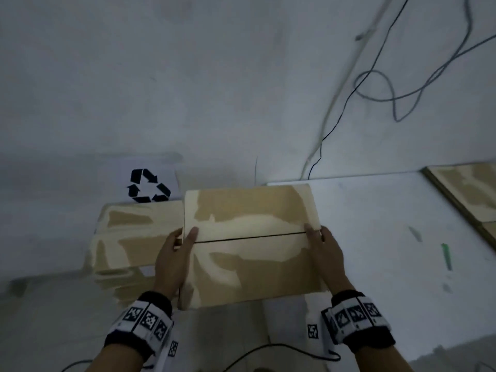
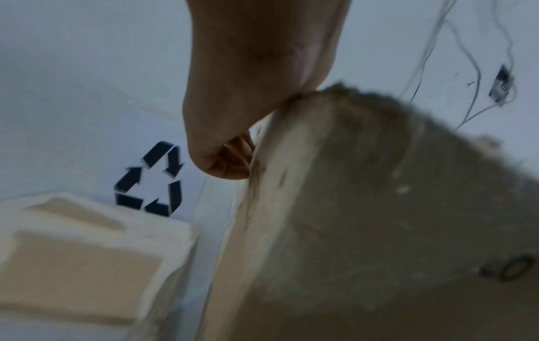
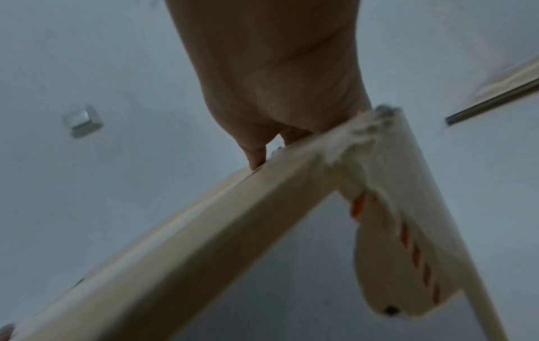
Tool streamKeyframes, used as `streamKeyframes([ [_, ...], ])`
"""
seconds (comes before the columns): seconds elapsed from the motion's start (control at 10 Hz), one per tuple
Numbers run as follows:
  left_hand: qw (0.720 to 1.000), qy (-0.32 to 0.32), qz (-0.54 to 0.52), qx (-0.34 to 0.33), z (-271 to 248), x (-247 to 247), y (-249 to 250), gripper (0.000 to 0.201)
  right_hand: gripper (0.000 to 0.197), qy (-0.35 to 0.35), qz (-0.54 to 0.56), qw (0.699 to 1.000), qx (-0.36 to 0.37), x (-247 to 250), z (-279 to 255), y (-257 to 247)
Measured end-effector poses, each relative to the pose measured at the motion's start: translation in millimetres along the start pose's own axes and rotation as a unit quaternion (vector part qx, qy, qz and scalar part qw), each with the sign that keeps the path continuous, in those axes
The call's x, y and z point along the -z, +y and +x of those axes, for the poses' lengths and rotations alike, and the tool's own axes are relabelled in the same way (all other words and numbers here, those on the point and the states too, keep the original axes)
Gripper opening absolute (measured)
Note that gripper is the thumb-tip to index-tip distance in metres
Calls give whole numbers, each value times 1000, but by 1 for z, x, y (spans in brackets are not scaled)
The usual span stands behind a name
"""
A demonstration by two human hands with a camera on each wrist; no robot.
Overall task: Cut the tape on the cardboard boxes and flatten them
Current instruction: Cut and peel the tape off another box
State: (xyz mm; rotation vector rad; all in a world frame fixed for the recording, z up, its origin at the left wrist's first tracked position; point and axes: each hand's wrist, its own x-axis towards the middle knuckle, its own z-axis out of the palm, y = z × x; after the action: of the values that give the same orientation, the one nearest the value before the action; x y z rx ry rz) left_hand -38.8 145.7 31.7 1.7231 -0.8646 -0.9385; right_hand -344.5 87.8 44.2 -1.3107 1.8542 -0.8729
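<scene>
I hold a flattened cardboard box (image 1: 249,245) in the air, its two top flaps meeting along a dark seam. My left hand (image 1: 174,253) grips its left edge, thumb on top and fingers underneath. My right hand (image 1: 323,253) grips the right edge the same way. In the left wrist view the left hand (image 2: 227,159) curls round the box edge (image 2: 335,207). In the right wrist view the right hand (image 3: 268,129) pinches the cardboard edge (image 3: 204,230), with a torn corner and a red-striped flap (image 3: 402,242) hanging below.
A stack of flattened cardboard (image 1: 128,237) lies at the left beside a recycling-symbol sheet (image 1: 149,186). More flat cardboard (image 1: 469,194) lies at the far right on the white table (image 1: 389,224). A green object (image 1: 446,256) rests on the table. Cables (image 1: 375,84) trail across the floor.
</scene>
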Motion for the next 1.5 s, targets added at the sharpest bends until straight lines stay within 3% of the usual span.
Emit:
streamKeyframes([
  [0.1, 997, -28, -18, -71, -2, -35, 41, 19, 38, 33, 5, 999, 28, 49, 29, -3],
  [0.2, 992, -49, 7, -114, -3, -85, 67, 24, 43, 68, -7, 997, 40, 105, 54, 8],
  [0.3, 991, -41, 37, -118, -16, -150, 89, 25, 41, 59, 70, 991, 99, 162, 72, 29],
  [0.4, 993, -31, 26, -113, -32, -219, 105, 23, 31, 34, 181, 980, 77, 211, 93, 53],
  [0.5, 995, -61, -21, -71, -55, -279, 117, 20, 41, -8, 261, 964, 48, 254, 106, 81],
  [0.6, 981, -143, -134, -4, -77, -320, 134, 65, 85, -35, 338, 940, 31, 294, 106, 103],
  [0.7, 968, -160, -175, 75, -87, -351, 141, 110, 138, -40, 371, 927, 29, 325, 110, 127],
  [0.8, 956, -163, -219, 105, -88, -380, 144, 110, 135, -37, 377, 925, 8, 338, 121, 151],
  [0.9, 951, -154, -254, 89, -88, -399, 145, 39, 54, -22, 411, 912, -3, 335, 140, 172],
  [1.0, 955, -164, -231, 89, -71, -403, 129, 32, 26, 0, 451, 892, -41, 326, 154, 182],
  [1.1, 959, -172, -207, 92, -44, -406, 100, 21, 18, 23, 446, 892, -68, 320, 165, 185],
  [1.2, 923, -155, -312, 162, -41, -419, 87, 30, 14, 70, 453, 883, -99, 305, 178, 213],
  [1.3, 920, -72, -317, 220, -40, -423, 74, 18, 20, 39, 402, 902, -153, 292, 170, 236],
  [1.4, 945, -46, -254, 201, -49, -429, 56, 20, 25, -38, 295, 941, -163, 288, 158, 255],
  [1.5, 963, -1, -203, 177, -54, -435, 57, 29, 25, -52, 219, 966, -127, 299, 163, 270],
])
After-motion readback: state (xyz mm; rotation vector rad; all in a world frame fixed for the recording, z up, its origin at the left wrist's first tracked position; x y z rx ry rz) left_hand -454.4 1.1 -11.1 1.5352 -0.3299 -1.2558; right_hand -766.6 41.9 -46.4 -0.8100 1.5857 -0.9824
